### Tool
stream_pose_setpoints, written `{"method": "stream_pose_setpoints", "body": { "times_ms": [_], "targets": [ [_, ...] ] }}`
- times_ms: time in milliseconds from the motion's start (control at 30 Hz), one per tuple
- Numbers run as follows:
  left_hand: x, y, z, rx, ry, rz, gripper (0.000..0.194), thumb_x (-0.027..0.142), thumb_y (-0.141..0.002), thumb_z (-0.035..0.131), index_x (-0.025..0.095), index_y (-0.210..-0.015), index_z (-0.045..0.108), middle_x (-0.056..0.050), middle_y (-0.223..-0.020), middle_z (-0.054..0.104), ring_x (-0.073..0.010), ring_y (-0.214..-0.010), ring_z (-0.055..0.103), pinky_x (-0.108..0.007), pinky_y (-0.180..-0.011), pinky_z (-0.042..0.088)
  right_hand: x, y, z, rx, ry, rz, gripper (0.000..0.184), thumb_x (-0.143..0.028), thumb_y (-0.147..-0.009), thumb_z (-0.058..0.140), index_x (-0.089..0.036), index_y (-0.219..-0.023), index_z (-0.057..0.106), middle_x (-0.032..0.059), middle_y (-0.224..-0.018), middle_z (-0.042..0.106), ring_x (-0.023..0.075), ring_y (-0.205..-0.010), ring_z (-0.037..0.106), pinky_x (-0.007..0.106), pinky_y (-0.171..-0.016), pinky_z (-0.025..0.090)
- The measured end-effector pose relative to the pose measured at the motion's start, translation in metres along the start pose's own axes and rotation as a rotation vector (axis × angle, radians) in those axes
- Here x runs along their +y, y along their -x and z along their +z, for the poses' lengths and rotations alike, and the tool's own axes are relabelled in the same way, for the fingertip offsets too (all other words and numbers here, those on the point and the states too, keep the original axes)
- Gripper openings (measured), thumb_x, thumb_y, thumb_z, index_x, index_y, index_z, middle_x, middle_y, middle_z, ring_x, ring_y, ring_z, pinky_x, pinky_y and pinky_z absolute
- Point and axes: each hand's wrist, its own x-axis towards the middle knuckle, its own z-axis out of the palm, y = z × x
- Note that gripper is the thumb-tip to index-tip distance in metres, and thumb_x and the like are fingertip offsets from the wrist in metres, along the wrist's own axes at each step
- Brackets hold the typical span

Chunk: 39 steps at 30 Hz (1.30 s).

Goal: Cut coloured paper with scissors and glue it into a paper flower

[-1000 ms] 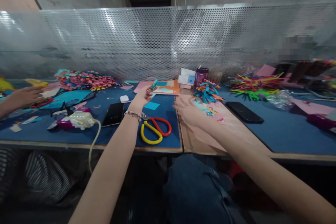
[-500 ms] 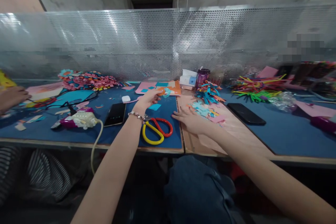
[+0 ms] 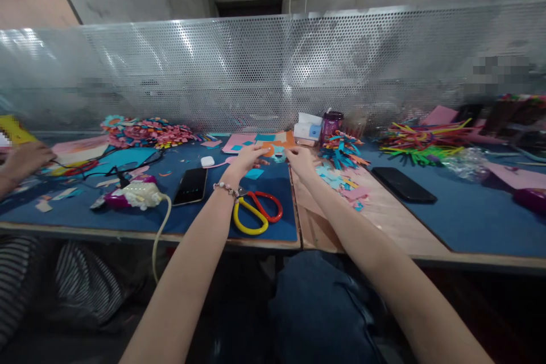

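Observation:
My left hand (image 3: 248, 161) pinches a small paper flower (image 3: 278, 154) with an orange part and light-blue petals, just above the mat. My right hand (image 3: 301, 161) has its fingertips pressed together at the flower's right edge. Whatever lies between those fingertips is too small to make out. Scissors (image 3: 251, 222) with one yellow and one red handle lie beneath my left wrist. A small blue paper square (image 3: 255, 173) rests below the flower. Light-blue and pink paper cuttings (image 3: 356, 193) lie right of my right hand. Orange, pink and blue sheets (image 3: 239, 141) are behind my left hand.
Two phones (image 3: 190, 186) (image 3: 403, 184) flank my arms. A power strip (image 3: 134, 193) with a cord is on the left, near another person's hand (image 3: 29, 159). Piled paper flowers (image 3: 145, 132), a tissue pack (image 3: 307, 128), a purple cup (image 3: 331, 124) and coloured strips (image 3: 422, 139) line the back.
My right hand has moved up and left from the paper cuttings to the flower, and its fingers have closed. My left hand stays at the flower, which now faces more towards me.

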Motion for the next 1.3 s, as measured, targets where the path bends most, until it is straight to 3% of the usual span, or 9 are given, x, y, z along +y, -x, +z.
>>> {"method": "stream_pose_setpoints", "body": {
  "times_ms": [133, 400, 533, 667, 767, 933, 1167, 1300],
  "targets": [
    [0.000, -0.001, 0.001, 0.055, 0.034, 0.015, 0.030, 0.032, -0.076, 0.066, 0.017, -0.101, 0.064, -0.011, -0.101, 0.065, -0.0119, -0.062, 0.064, -0.020, -0.045, 0.034, 0.006, 0.003, -0.017, 0.119, 0.008, -0.112, 0.034, -0.034, -0.083, 0.044, -0.012, -0.080, 0.069, 0.0061, -0.077, 0.068, 0.0172, -0.073, 0.060, 0.024, -0.067, 0.044],
    [0.008, 0.008, 0.015, -0.251, 0.013, -0.078, 0.022, 0.031, -0.079, 0.058, 0.017, -0.094, 0.065, -0.011, -0.089, 0.068, -0.0137, -0.061, 0.062, -0.023, -0.049, 0.036, 0.002, 0.006, -0.015, 0.012, -0.051, -0.271, 0.031, -0.034, -0.085, 0.046, -0.013, -0.085, 0.068, 0.0053, -0.083, 0.069, 0.0150, -0.074, 0.059, 0.024, -0.072, 0.044],
    [0.013, 0.009, 0.014, -0.317, 0.124, -0.154, 0.028, 0.036, -0.083, 0.049, 0.016, -0.098, 0.062, -0.011, -0.087, 0.068, -0.0142, -0.063, 0.061, -0.023, -0.050, 0.037, 0.003, 0.009, -0.014, 0.027, -0.032, -0.298, 0.030, -0.033, -0.085, 0.046, -0.014, -0.087, 0.068, 0.0058, -0.085, 0.069, 0.0152, -0.076, 0.060, 0.025, -0.072, 0.044],
    [0.015, 0.009, 0.012, -0.369, 0.178, -0.158, 0.042, 0.052, -0.085, 0.042, 0.015, -0.095, 0.061, -0.010, -0.081, 0.065, -0.0154, -0.063, 0.061, -0.023, -0.049, 0.035, 0.002, 0.010, -0.015, 0.023, 0.040, -0.295, 0.029, -0.032, -0.085, 0.047, -0.014, -0.086, 0.068, 0.0056, -0.084, 0.069, 0.0153, -0.075, 0.059, 0.025, -0.071, 0.044],
    [0.014, 0.010, 0.013, -0.353, 0.131, -0.128, 0.045, 0.057, -0.081, 0.049, 0.015, -0.093, 0.060, -0.007, -0.077, 0.062, -0.0151, -0.064, 0.061, -0.024, -0.050, 0.035, 0.002, 0.012, -0.015, 0.024, 0.077, -0.302, 0.028, -0.032, -0.085, 0.047, -0.014, -0.086, 0.069, 0.0054, -0.082, 0.069, 0.0148, -0.072, 0.059, 0.024, -0.069, 0.043],
    [0.011, 0.013, 0.016, -0.322, -0.042, -0.051, 0.031, 0.040, -0.074, 0.067, 0.015, -0.090, 0.060, -0.005, -0.077, 0.061, -0.0127, -0.067, 0.061, -0.023, -0.055, 0.039, 0.005, 0.014, -0.012, 0.025, 0.108, -0.323, 0.026, -0.031, -0.084, 0.048, -0.015, -0.085, 0.070, 0.0042, -0.080, 0.070, 0.0142, -0.071, 0.059, 0.023, -0.067, 0.041],
    [0.004, 0.007, 0.012, -0.278, -0.058, -0.033, 0.019, 0.030, -0.077, 0.063, 0.015, -0.087, 0.060, -0.005, -0.077, 0.062, -0.0130, -0.066, 0.063, -0.023, -0.053, 0.039, 0.010, 0.010, -0.009, 0.045, 0.121, -0.371, 0.029, -0.028, -0.085, 0.045, -0.015, -0.076, 0.069, 0.0049, -0.074, 0.068, 0.0153, -0.067, 0.057, 0.025, -0.065, 0.040],
    [0.003, 0.005, 0.011, -0.282, -0.067, -0.017, 0.018, 0.029, -0.076, 0.063, 0.015, -0.087, 0.062, -0.006, -0.080, 0.063, -0.0128, -0.065, 0.062, -0.022, -0.051, 0.038, 0.012, 0.010, -0.009, -0.004, 0.083, -0.384, 0.028, -0.033, -0.085, 0.047, -0.015, -0.087, 0.069, 0.0065, -0.083, 0.069, 0.0155, -0.072, 0.058, 0.026, -0.069, 0.042]
  ]
}}
